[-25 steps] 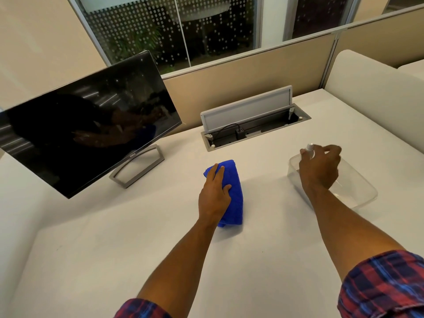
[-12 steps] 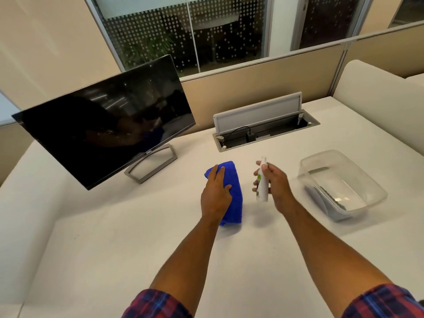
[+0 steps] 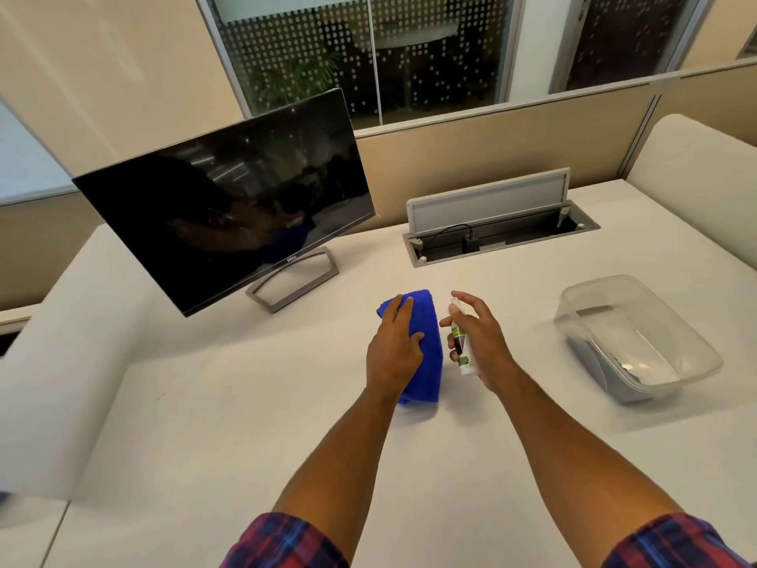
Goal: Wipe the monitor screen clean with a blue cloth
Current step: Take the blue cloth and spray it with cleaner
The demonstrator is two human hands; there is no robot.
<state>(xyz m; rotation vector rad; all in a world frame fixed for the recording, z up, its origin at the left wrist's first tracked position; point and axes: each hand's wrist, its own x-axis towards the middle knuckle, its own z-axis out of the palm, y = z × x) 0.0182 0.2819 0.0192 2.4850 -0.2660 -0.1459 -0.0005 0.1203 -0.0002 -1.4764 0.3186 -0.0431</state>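
Note:
A folded blue cloth (image 3: 428,346) lies on the white desk in the middle. My left hand (image 3: 393,350) rests flat on the cloth's left side, fingers spread. Right beside the cloth, my right hand (image 3: 481,346) grips a small white spray bottle (image 3: 461,342) with a green label, held upright with its nozzle toward the cloth and one finger over the top. The black monitor (image 3: 229,211) stands at the back left on a grey frame stand (image 3: 293,280), its dark screen tilted and switched off.
A clear plastic tub (image 3: 639,342) sits on the desk to the right. An open cable hatch (image 3: 499,227) with a raised lid lies at the back centre. Beige partition panels (image 3: 491,157) border the desk behind.
My right hand lifted the spray bottle from the plastic tub and carried it left, up beside the cloth. My left hand stayed on the cloth.

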